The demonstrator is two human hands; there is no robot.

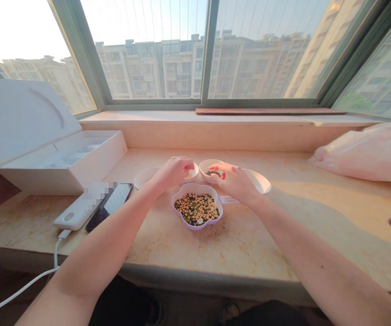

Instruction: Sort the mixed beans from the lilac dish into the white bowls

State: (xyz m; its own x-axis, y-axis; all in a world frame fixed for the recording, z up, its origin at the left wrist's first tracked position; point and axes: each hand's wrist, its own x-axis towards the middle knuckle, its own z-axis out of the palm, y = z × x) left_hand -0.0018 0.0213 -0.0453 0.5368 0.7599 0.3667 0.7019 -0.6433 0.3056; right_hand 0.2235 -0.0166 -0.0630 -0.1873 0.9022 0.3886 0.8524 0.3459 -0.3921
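A lilac flower-shaped bowl [197, 226] of mixed yellow, green and black beans stands in the middle of the counter. Behind it, my left hand [175, 171] hangs over a small white bowl [195, 174] with a few yellowish pieces in it. Its fingers are bent down together, and whatever lies between the tips is hidden. Over a second white bowl [206, 164] holding dark beans is my right hand [232, 180], its thumb and fingers curved and apart. One more white bowl [143, 176] is partly behind my left forearm, and another [261, 182] is beside my right wrist.
A white power bank [75, 217] with a cable and a phone [110, 206] lie left on the counter. An open white box [97, 160] stands behind them. A plastic bag [368, 151] rests at right, and a paper label [229, 199] lies near the lilac bowl.
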